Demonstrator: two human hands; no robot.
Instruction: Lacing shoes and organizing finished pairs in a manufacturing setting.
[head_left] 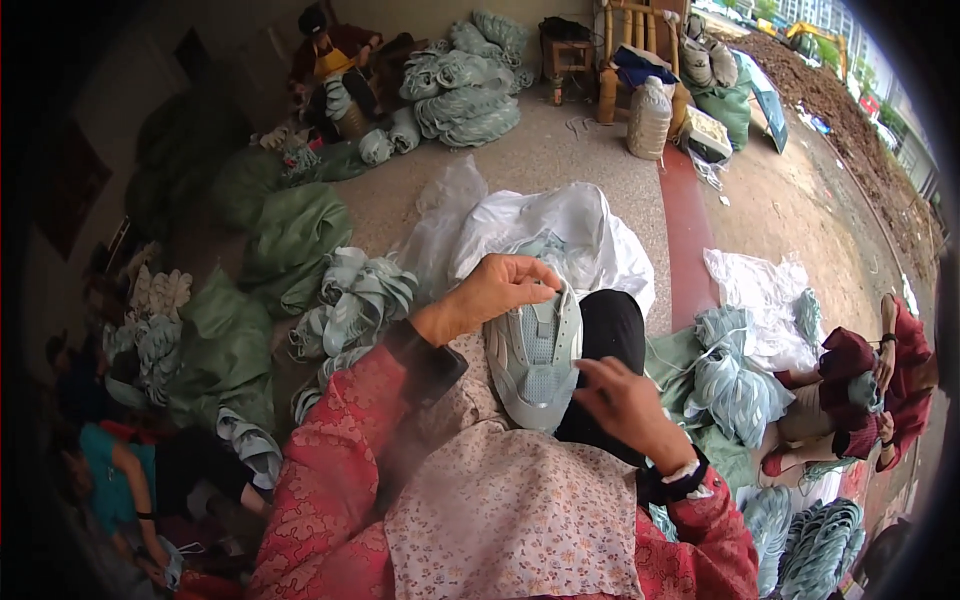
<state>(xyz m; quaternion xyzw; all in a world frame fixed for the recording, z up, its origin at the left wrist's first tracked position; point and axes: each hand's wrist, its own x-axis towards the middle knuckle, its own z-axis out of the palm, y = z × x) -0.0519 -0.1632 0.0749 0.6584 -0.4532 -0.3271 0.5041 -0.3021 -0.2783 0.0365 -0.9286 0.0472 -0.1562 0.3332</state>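
A pale grey-green shoe upper (540, 350) lies across my lap, its rounded toe end toward me and its eyelet edges toward the far side. My left hand (490, 295) is closed in a pinch at the far end of the upper, by the eyelets. My right hand (625, 405) is at the upper's right side near the toe, thumb and forefinger drawn together. Whatever those right fingertips hold is too small to make out. Under the upper are a flowered apron (510, 510) and my dark trouser leg (615, 340).
Beyond my knees lies a white plastic sack (600, 235). Bundled uppers (355, 295) and green sacks (225, 350) lie to the left, with more bundles (740, 390) at right. Co-workers sit around: one at far left back (335, 65), others at either side. A plastic jug (650, 118) stands ahead.
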